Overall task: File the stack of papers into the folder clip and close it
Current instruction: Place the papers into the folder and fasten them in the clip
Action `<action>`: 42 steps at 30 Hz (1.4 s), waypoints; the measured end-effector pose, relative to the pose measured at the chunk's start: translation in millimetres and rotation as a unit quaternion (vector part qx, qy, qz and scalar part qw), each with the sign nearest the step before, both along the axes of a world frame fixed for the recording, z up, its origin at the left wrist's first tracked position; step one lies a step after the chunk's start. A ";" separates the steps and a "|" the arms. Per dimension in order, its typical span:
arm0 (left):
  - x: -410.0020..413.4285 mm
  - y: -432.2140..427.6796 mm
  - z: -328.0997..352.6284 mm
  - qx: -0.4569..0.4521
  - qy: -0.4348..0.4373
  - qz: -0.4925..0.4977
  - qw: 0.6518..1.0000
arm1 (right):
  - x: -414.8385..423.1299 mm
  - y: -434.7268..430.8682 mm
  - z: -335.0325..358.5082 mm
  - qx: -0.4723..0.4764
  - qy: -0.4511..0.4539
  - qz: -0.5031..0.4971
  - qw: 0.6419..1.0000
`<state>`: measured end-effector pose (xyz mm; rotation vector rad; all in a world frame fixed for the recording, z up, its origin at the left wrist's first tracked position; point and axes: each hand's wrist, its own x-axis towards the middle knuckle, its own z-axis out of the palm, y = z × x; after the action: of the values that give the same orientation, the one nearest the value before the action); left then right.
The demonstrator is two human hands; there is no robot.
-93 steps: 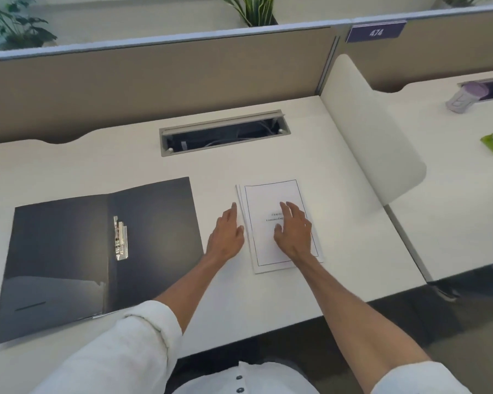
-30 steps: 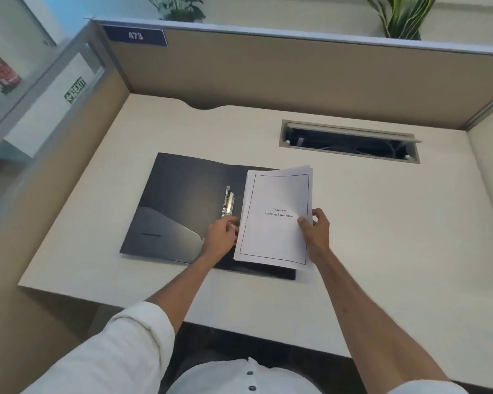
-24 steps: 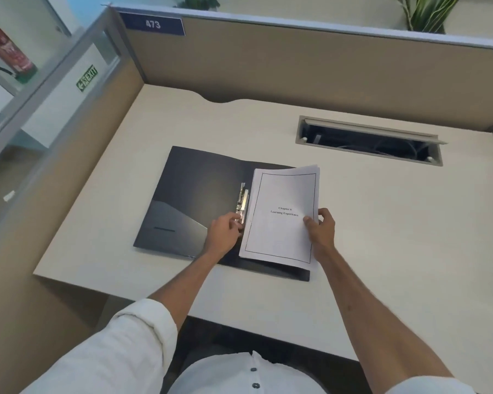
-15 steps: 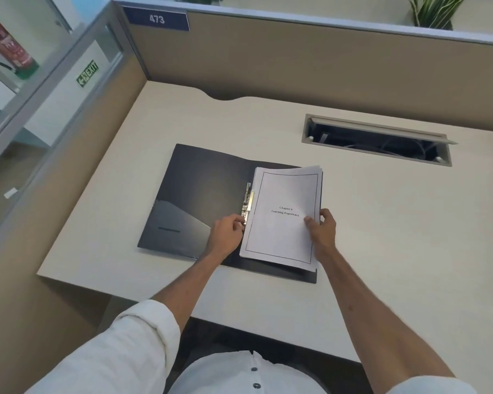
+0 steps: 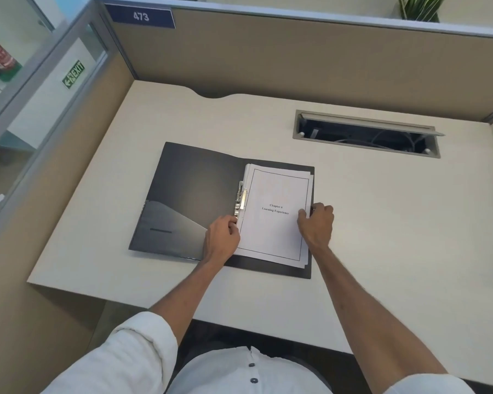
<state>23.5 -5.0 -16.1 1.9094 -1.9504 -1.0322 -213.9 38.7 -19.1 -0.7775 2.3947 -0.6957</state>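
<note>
Presently the bench (image 5: 382, 223) carries the open folder (image 5: 194, 194), with the paper stack (image 5: 276, 231) on its right half, long axis running away from the person. Filing is partway; closing remains. Left hand (image 5: 221, 240) pinches the stack's inner edge below the clip (image 5: 242, 199); right hand (image 5: 318, 223) grips the outer edge.

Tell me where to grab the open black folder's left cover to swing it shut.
Pinch the black plastic folder cover at its free left edge, coming from the left; that edge lies flat, far from the spine and the metal clip.
</note>
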 end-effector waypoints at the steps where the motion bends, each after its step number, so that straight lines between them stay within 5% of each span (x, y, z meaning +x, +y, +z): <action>1: -1.0 1.4 -0.4 -0.001 0.000 0.002 1.000 | -1.0 1.2 -0.1 0.002 0.006 0.007 1.000; 28: 4.3 14.2 4.1 0.007 -0.023 -0.064 0.998 | -0.3 -2.5 -1.2 0.018 -0.018 -0.011 1.000; 38: 44.3 21.6 -16.6 -0.111 -0.104 -0.203 0.967 | -8.1 -4.3 1.2 0.004 -0.017 -0.032 0.999; 42: 52.2 25.5 -26.2 -0.133 -0.113 -0.301 0.937 | -8.5 -9.4 1.8 0.002 0.057 0.015 0.998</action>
<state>75.7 20.5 -42.3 1.3556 -2.7398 -0.6289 -222.4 29.3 -17.3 -0.8710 2.4801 -0.6500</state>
